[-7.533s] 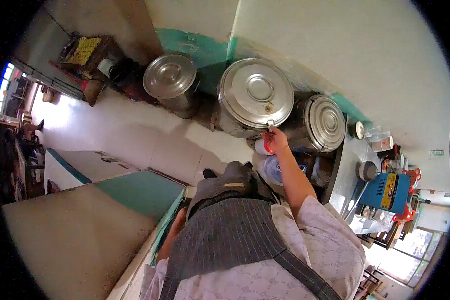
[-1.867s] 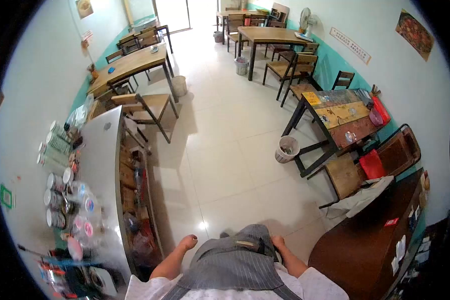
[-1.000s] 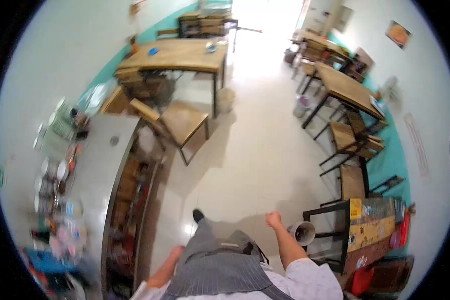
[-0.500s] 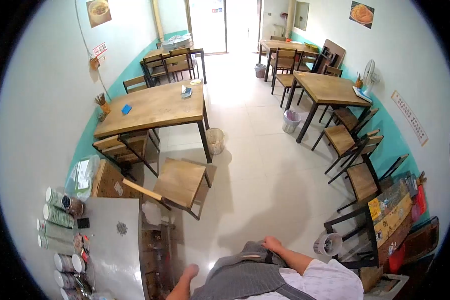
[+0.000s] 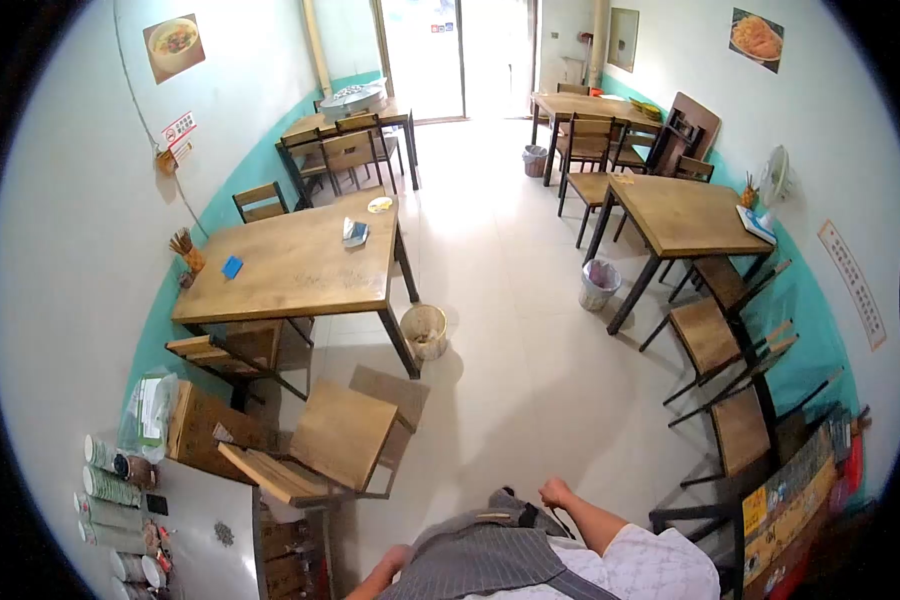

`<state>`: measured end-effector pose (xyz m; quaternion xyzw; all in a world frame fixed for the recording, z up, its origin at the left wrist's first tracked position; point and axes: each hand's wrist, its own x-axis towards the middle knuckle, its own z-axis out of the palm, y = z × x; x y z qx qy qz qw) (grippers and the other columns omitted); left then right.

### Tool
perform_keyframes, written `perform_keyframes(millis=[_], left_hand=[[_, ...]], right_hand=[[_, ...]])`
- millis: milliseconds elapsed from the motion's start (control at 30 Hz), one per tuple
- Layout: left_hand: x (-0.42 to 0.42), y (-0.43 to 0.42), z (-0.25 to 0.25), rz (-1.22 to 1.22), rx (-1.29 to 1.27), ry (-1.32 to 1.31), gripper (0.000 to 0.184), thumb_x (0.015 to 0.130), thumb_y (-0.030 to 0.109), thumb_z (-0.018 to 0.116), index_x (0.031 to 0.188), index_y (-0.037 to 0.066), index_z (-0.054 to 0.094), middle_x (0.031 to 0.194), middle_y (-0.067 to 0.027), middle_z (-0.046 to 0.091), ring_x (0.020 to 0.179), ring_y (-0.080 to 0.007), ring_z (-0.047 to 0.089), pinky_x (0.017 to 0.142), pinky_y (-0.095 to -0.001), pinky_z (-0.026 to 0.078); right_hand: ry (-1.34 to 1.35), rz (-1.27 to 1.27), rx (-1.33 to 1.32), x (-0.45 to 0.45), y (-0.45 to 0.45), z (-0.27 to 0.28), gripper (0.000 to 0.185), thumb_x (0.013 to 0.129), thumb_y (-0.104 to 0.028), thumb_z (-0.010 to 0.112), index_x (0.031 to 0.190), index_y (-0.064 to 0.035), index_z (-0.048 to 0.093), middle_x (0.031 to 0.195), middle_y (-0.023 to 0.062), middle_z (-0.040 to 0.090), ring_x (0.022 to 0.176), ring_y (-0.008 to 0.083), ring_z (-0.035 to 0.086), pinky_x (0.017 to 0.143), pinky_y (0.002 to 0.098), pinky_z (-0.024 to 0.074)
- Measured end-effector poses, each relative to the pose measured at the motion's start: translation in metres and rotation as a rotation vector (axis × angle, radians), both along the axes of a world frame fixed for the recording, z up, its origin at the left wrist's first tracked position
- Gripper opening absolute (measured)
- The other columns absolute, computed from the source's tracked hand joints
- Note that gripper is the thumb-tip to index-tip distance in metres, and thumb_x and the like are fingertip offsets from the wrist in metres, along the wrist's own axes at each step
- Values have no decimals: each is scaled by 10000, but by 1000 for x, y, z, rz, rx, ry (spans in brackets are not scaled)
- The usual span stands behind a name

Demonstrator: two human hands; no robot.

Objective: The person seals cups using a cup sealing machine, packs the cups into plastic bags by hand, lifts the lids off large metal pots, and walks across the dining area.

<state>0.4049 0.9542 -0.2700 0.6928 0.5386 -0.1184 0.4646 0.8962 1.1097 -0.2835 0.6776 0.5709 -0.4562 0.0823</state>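
Observation:
At the bottom of the view, my right hand [image 5: 554, 493] is curled just beyond the front of my grey striped apron [image 5: 490, 565]. A thin dark strap or cord runs close beside this hand; whether the fingers hold anything is hidden. My left hand [image 5: 396, 556] hangs low at the apron's left side, smeared and partly covered, so its fingers do not show clearly. To its left stands a metal-topped counter [image 5: 205, 530]. The nearest wooden chair [image 5: 342, 435] is ahead on the left, apart from both hands.
A large wooden table [image 5: 290, 260] stands left, with a waste bin [image 5: 426, 335] by its leg. On the right are another table [image 5: 685, 215], a lined bin [image 5: 600, 285] and several chairs. Pale floor tiles [image 5: 510, 370] run between them toward the bright doorway [image 5: 460, 60].
My view has moved forward, and the tables, chairs and counter now sit lower and nearer. My left hand has drawn in closer to the apron; my right hand has shifted slightly right.

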Motion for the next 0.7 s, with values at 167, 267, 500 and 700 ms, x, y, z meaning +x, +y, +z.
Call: perform_keyframes(millis=[167,267,500,700], left_hand=[[34,94,-10,749,1,-78,400,889,326,563,1072,2,711,1059,-252,697,1033,-377,673,881,-453,514],[50,182,40,635,-24,-79,381,889,289,585,1081,-17,706,1059,-235,708,1026,-360,678,884,-439,512],[32,328,-28,628,-51,-107,398,874,242,588,1168,-11,678,1168,-180,699,1058,-285,657,931,-411,487],[10,512,-82,68,53,19,347,806,298,575,885,4,740,919,-218,710,819,-358,688,754,-484,532]], right_hand=[[-65,534,266,33,132,18,217,825,-181,587,910,-18,702,679,142,663,575,304,654,550,421,548],[166,159,79,35,211,-2,220,867,-152,562,996,-10,669,641,129,628,540,278,635,510,410,539],[247,-277,-30,24,357,48,200,888,-70,551,1029,0,673,705,146,664,571,236,641,475,380,518],[206,-551,-107,45,410,92,148,911,-37,508,900,28,641,713,166,648,511,243,599,428,392,475]])
